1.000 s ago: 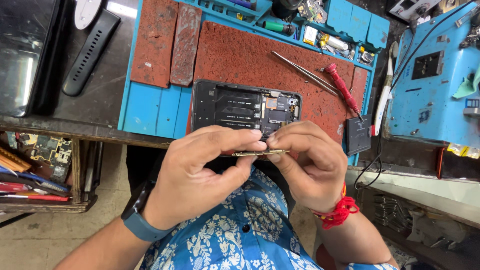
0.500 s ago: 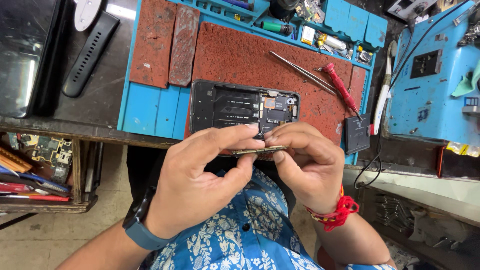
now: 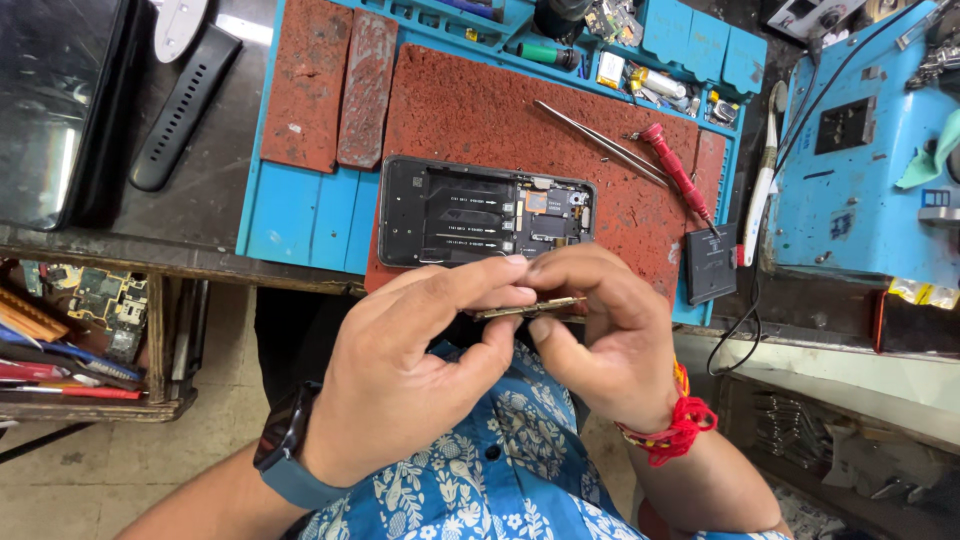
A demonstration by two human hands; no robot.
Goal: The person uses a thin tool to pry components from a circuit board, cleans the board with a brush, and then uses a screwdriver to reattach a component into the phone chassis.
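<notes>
Brass-coloured strip — pinched between left hand and right hand.

Both hands pinch thin board

A phone repair workshop was indicated by the blue repair mat, an opened phone, tweezers, a red screwdriver and loose circuit boards.

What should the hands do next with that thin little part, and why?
Probably lower the thin metal part toward the opened phone on the red mat. Both the left hand and right hand pinch it edge-on just in front of the phone, whose insides lie bare, so it likely belongs there.
</notes>
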